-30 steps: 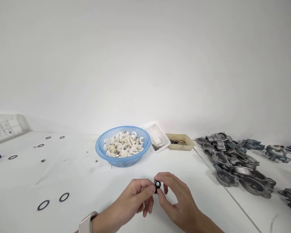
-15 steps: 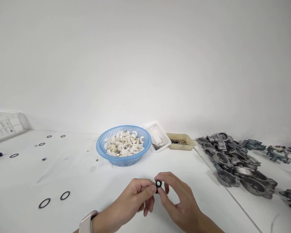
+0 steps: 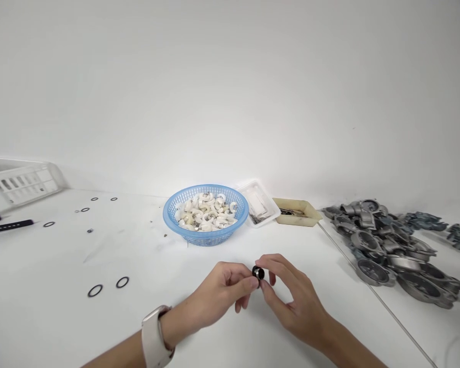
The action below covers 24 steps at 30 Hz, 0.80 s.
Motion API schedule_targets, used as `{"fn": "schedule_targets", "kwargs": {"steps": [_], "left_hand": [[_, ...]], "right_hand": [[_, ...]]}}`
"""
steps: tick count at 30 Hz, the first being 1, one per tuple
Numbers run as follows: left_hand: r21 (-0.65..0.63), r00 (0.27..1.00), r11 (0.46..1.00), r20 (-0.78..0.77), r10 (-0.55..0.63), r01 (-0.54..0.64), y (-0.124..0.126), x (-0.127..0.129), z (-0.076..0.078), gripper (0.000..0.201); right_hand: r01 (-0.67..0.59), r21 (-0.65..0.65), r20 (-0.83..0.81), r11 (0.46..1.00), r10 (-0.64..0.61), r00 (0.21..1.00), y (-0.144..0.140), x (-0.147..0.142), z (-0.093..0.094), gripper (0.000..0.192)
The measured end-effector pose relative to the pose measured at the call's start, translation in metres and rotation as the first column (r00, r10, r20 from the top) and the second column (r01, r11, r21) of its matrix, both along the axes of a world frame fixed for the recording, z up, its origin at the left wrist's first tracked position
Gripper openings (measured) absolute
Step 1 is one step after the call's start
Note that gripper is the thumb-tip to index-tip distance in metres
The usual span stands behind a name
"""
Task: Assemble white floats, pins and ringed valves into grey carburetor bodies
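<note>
The left hand [image 3: 224,286] and the right hand [image 3: 287,296] meet at lower centre of the frame, above the white table [image 3: 145,317]. Both are closed in a fingertip pinch on one small round part [image 3: 258,272], dark with a bright metallic face, held clear of the table surface. The remaining fingers of each hand are loosely curled. A white watch [image 3: 153,337] sits on the left wrist.

Recommended handling for the step in hand, judged from this view:
- Keep the part pinched by its rim only, so that its face stays visible and unobstructed
- Let one hand fix the part while the other makes the fine adjustment; avoid twisting with both at once
- Work low over the table, so that a slipped part falls a short way and does not roll toward the castings

Surroundings: a blue basket [image 3: 206,236] of white curved pieces stands behind the hands at centre frame. Just right of it lie a clear tray [image 3: 258,202] and a beige tray [image 3: 297,219]. A pile of grey metal castings [image 3: 391,250] fills the right of the frame. Two black O-rings [image 3: 108,286] lie at lower left, well apart from the hands; smaller rings are scattered at upper left
</note>
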<state>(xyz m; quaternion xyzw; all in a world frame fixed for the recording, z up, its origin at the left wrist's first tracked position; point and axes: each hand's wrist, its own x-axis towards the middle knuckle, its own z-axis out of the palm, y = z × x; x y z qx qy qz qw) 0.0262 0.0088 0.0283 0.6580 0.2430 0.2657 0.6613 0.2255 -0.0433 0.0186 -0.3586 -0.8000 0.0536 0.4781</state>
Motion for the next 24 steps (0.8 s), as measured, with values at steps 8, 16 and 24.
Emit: {"fn": "schedule_targets", "kwargs": {"steps": [8, 16, 24], "left_hand": [[-0.047, 0.998, 0.997, 0.024, 0.054, -0.053, 0.0012, 0.0013, 0.0001, 0.034], [-0.049, 0.998, 0.997, 0.01, 0.058, -0.057, 0.0017, -0.0004, -0.002, 0.032], [-0.031, 0.998, 0.998, 0.022, 0.054, -0.053, 0.0018, 0.0014, -0.0059, 0.038]], "right_hand": [[0.053, 0.082, 0.014, 0.995, -0.054, 0.998, 0.003, -0.0002, -0.0038, 0.038], [0.117, 0.11, 0.016, 0.987, -0.12, 0.993, 0.0019, -0.0008, -0.0064, 0.038], [0.11, 0.171, 0.109, 0.979, -0.13, 0.985, 0.0022, -0.0006, -0.0047, 0.038]]}}
